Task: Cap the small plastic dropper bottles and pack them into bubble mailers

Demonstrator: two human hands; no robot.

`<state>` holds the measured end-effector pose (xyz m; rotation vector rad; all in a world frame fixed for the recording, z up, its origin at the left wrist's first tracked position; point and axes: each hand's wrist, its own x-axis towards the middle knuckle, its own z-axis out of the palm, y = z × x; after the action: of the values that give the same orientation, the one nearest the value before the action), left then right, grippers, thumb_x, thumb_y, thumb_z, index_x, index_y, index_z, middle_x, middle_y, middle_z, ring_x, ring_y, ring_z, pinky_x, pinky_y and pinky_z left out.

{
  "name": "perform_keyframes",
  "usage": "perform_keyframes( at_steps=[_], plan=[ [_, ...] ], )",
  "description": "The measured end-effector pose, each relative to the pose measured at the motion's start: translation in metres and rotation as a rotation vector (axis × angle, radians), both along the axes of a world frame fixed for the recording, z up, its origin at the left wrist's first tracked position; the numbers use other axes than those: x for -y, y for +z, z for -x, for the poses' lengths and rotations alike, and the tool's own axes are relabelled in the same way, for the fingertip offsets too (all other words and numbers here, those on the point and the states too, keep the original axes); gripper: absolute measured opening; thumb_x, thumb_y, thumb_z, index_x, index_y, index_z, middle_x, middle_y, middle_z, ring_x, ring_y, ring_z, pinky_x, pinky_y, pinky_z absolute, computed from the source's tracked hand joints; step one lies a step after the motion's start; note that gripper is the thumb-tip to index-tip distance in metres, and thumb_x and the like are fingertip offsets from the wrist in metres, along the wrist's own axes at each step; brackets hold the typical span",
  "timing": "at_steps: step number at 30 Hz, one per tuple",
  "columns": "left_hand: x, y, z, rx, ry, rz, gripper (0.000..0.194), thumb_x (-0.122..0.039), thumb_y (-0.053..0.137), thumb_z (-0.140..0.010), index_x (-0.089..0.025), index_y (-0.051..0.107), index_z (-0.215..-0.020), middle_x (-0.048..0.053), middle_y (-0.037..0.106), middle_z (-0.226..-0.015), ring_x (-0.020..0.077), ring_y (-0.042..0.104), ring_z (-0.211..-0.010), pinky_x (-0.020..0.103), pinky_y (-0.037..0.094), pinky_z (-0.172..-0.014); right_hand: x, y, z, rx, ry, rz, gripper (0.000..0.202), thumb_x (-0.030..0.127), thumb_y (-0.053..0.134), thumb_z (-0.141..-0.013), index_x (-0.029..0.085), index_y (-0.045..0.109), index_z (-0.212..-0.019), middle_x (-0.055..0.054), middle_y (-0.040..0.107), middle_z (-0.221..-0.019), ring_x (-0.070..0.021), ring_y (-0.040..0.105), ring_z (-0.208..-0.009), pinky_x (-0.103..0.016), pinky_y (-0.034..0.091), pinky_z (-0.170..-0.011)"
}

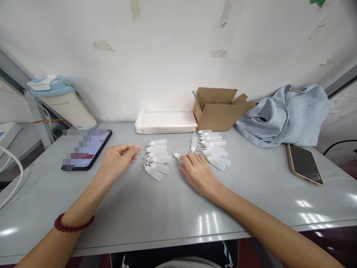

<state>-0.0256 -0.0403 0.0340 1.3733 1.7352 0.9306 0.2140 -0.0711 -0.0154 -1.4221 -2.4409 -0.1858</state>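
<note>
Small translucent plastic bottles with white caps and thin cord loops lie in two groups on the grey table. Several make up the left group (157, 158), stacked in a rough column with caps to the left. My left hand (118, 158) is just left of them, thumb and forefinger pinched together; whether anything is between them is too small to tell. Under the fingers of my right hand (199, 173) is a single small bottle (176, 155), its cap and cord showing, its body mostly hidden by the hand. Beyond that hand lies the right group (214, 147) of several similar bottles.
Against the wall are a stack of white trays or sleeves (167, 123) and an open cardboard box (220, 115). A tumbler (67, 106) and a lit phone (87, 150) are on the left. A blue cloth bag (287, 115) and a dark-screened phone (304, 164) are on the right.
</note>
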Motion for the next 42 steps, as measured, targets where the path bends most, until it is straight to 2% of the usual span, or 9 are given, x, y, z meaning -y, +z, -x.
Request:
perform_keyframes(
  at_steps=[4, 7, 12, 18, 21, 25, 30, 36, 42],
  plan=[
    [0.007, 0.002, -0.006, -0.051, -0.001, -0.066, 0.027, -0.043, 0.06, -0.076, -0.017, 0.066, -0.071, -0.003, 0.051, -0.057, 0.009, 0.04, -0.048, 0.02, 0.032, -0.044, -0.001, -0.002, -0.002, -0.046, -0.024, 0.017, 0.018, 0.009, 0.044, -0.087, 0.012, 0.057, -0.1, -0.011, 0.056, -0.087, -0.0217, 0.052, -0.072, -0.032, 0.043, -0.064],
    [0.012, 0.003, -0.011, -0.068, -0.02, -0.117, 0.028, -0.043, 0.059, -0.077, -0.017, 0.065, -0.069, -0.003, 0.05, -0.057, 0.0092, 0.041, -0.05, 0.019, 0.031, -0.044, 0.0, -0.001, -0.002, -0.123, -0.03, 0.05, 0.024, 0.007, 0.042, -0.085, 0.008, 0.054, -0.105, -0.015, 0.055, -0.096, -0.0211, 0.054, -0.074, -0.031, 0.046, -0.064],
    [0.019, 0.004, -0.018, -0.047, -0.099, -0.17, 0.028, -0.043, 0.058, -0.079, -0.017, 0.066, -0.071, -0.004, 0.05, -0.056, 0.0088, 0.04, -0.049, 0.019, 0.031, -0.044, -0.001, -0.001, -0.004, -0.19, -0.024, 0.083, 0.026, 0.006, 0.037, -0.084, 0.008, 0.053, -0.104, -0.018, 0.059, -0.097, -0.0259, 0.057, -0.084, -0.038, 0.048, -0.071],
    [0.025, -0.003, -0.025, -0.054, -0.254, -0.141, 0.03, -0.043, 0.054, -0.082, -0.017, 0.062, -0.07, -0.003, 0.05, -0.057, 0.0091, 0.042, -0.052, 0.019, 0.033, -0.046, -0.005, 0.014, -0.017, -0.559, -0.062, 0.189, 0.023, 0.02, 0.037, -0.091, 0.012, 0.051, -0.108, -0.012, 0.062, -0.093, -0.0203, 0.059, -0.078, -0.032, 0.047, -0.066],
    [0.027, -0.005, -0.027, -0.024, -0.306, -0.13, 0.027, -0.042, 0.053, -0.084, -0.018, 0.063, -0.078, -0.003, 0.052, -0.059, 0.0105, 0.047, -0.055, 0.02, 0.037, -0.05, -0.002, 0.026, -0.021, -0.775, -0.128, 0.351, 0.023, 0.03, 0.04, -0.092, 0.017, 0.053, -0.106, -0.004, 0.059, -0.077, -0.0161, 0.055, -0.067, -0.026, 0.042, -0.055],
    [0.028, -0.004, -0.028, 0.015, -0.37, -0.13, 0.03, -0.041, 0.053, -0.085, -0.019, 0.06, -0.104, -0.003, 0.056, -0.064, 0.0124, 0.053, -0.061, 0.021, 0.042, -0.056, 0.002, 0.038, -0.019, -0.957, -0.111, 0.55, 0.022, 0.036, 0.042, -0.092, 0.019, 0.055, -0.099, 0.001, 0.054, -0.068, -0.0129, 0.051, -0.064, -0.024, 0.038, -0.054],
    [0.029, -0.005, -0.031, -0.017, -0.473, -0.101, 0.033, -0.04, 0.051, -0.086, -0.018, 0.059, -0.109, -0.001, 0.061, -0.069, 0.013, 0.057, -0.062, 0.022, 0.044, -0.057, 0.007, 0.043, -0.013, -1.028, -0.045, 0.665, 0.02, 0.035, 0.045, -0.091, 0.018, 0.056, -0.091, 0.001, 0.057, -0.071, -0.0104, 0.048, -0.061, -0.023, 0.036, -0.054],
    [0.032, -0.006, -0.034, -0.11, -0.598, -0.097, 0.027, -0.036, 0.046, -0.088, -0.018, 0.065, -0.081, 0.001, 0.063, -0.068, 0.0153, 0.059, -0.064, 0.023, 0.044, -0.056, 0.008, 0.045, -0.011, -1.041, -0.03, 0.671, 0.02, 0.035, 0.045, -0.091, 0.018, 0.056, -0.087, 0.0, 0.06, -0.073, -0.0105, 0.048, -0.059, -0.023, 0.037, -0.053],
    [0.031, -0.005, -0.034, -0.049, -0.518, -0.075, 0.026, -0.039, 0.053, -0.083, -0.017, 0.065, -0.09, 0.004, 0.068, -0.076, 0.0175, 0.063, -0.067, 0.026, 0.049, -0.058, 0.009, 0.043, -0.011, -1.028, -0.03, 0.662, 0.022, 0.035, 0.045, -0.091, 0.018, 0.057, -0.086, 0.0, 0.06, -0.069, -0.011, 0.049, -0.058, -0.023, 0.037, -0.053]
  ],
)
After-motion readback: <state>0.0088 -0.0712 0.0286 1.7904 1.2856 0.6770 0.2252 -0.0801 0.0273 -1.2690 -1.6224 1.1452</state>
